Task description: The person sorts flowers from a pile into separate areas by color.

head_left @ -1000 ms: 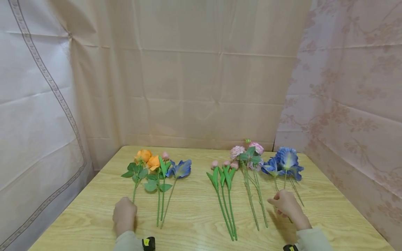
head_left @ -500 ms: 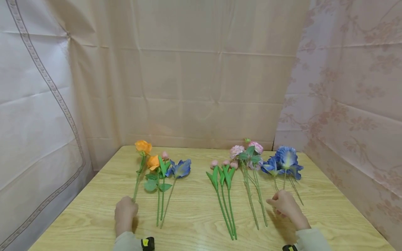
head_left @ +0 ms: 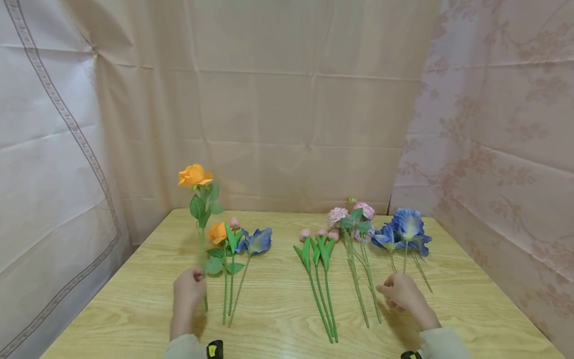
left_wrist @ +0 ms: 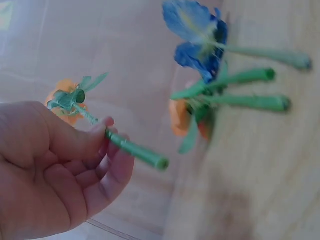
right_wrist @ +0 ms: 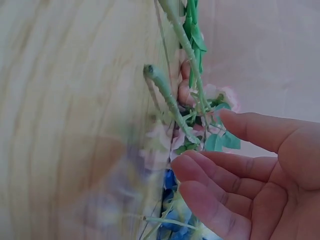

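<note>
My left hand (head_left: pixel 188 289) pinches the green stem of an artificial orange rose (head_left: pixel 196 175) between thumb and fingers, near its lower end. The rose stands nearly upright, its bloom above the table's back edge in the head view. In the left wrist view the stem end (left_wrist: pixel 150 156) sticks out past the fingertips. To its right lie another orange rose (head_left: pixel 218 233), a pink tulip (head_left: pixel 235 223) and a blue iris-like flower (head_left: pixel 257 241). My right hand (head_left: pixel 405 294) holds nothing, fingers loosely bent, close to the stems of several blue flowers (head_left: pixel 410 225).
Three pink tulips (head_left: pixel 326 254) lie with stems toward me at the middle right of the wooden table (head_left: pixel 269 299). Beside them lie pale pink ruffled flowers (head_left: pixel 338 216) with long stems. Hanging cloth (head_left: pixel 287 109) encloses the back and both sides.
My left hand has lifted the orange rose from the table, tilted it upright and moved slightly right. My right hand has stayed nearly still.
</note>
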### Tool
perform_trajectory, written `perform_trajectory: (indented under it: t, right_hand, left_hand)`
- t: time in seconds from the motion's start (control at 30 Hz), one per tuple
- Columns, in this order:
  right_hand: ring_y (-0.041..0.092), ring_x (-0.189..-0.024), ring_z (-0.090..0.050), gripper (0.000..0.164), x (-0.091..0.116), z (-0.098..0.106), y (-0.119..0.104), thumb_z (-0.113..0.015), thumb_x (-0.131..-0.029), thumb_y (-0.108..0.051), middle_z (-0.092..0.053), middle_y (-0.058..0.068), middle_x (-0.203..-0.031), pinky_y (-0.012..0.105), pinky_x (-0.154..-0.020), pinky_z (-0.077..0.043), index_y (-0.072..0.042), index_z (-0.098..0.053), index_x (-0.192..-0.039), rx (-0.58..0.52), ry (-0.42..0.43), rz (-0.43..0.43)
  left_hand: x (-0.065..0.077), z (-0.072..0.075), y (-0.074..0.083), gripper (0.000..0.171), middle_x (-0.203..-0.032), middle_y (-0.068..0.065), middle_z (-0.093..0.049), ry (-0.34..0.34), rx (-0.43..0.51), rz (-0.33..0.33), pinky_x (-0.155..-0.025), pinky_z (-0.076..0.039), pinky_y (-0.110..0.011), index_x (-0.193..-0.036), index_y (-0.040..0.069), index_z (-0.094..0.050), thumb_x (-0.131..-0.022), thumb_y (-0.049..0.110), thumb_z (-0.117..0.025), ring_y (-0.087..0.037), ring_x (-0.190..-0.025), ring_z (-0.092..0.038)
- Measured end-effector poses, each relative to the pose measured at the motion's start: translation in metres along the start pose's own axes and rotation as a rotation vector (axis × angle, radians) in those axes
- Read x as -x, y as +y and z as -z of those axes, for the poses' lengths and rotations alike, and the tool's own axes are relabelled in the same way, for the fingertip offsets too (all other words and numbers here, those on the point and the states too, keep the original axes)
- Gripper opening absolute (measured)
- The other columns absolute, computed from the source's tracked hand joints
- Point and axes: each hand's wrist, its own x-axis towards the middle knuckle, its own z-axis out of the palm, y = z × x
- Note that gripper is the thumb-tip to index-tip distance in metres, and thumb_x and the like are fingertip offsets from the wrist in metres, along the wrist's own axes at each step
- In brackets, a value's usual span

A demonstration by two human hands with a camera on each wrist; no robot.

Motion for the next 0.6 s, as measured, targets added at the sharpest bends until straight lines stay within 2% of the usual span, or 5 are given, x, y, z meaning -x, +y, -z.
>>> perform_trajectory:
  t: [0.13,0.33,0.5,0.6]
  right_hand:
    - [0.015,-0.041,-0.047,0.015,0.001,-0.001,-0.005,-0.061,-0.082,-0.010,-0.051,0.006,-0.049,0.026,-0.038,-0.040,0.003,-0.063,-0.076,-0.014,0.007,0.011]
    - [0.013,-0.039,-0.044,0.015,0.003,-0.008,-0.011,-0.061,-0.081,-0.009,-0.050,0.005,-0.048,0.026,-0.038,-0.041,0.006,-0.063,-0.082,-0.027,0.002,0.050]
    - [0.009,-0.035,-0.038,0.011,0.004,-0.016,-0.015,-0.063,-0.080,-0.009,-0.046,0.003,-0.043,0.023,-0.036,-0.035,0.002,-0.064,-0.077,-0.016,-0.006,0.103]
    - [0.008,-0.034,-0.036,0.011,0.005,-0.018,-0.018,-0.065,-0.079,-0.009,-0.046,0.001,-0.043,0.025,-0.038,-0.037,0.001,-0.064,-0.074,0.008,0.017,0.150]
  left_hand:
    - [0.003,-0.001,0.012,0.017,-0.078,-0.016,-0.057,-0.005,0.063,-0.058,-0.062,-0.047,-0.036,-0.093,-0.016,-0.056,-0.077,-0.009,-0.055,-0.028,-0.073,-0.055]
    - [0.007,-0.003,0.032,0.016,-0.075,-0.014,-0.058,-0.042,0.122,-0.097,-0.057,-0.049,-0.029,-0.090,-0.014,-0.058,-0.075,-0.011,-0.060,-0.022,-0.065,-0.058]
    - [0.014,-0.007,0.049,0.014,-0.071,-0.011,-0.058,-0.078,0.145,-0.164,-0.055,-0.049,-0.027,-0.086,-0.014,-0.058,-0.072,-0.013,-0.062,-0.020,-0.062,-0.058]
    - [0.019,-0.009,0.059,0.012,-0.071,-0.010,-0.057,-0.126,0.164,-0.172,-0.054,-0.049,-0.026,-0.085,-0.013,-0.057,-0.073,-0.013,-0.062,-0.020,-0.061,-0.058]
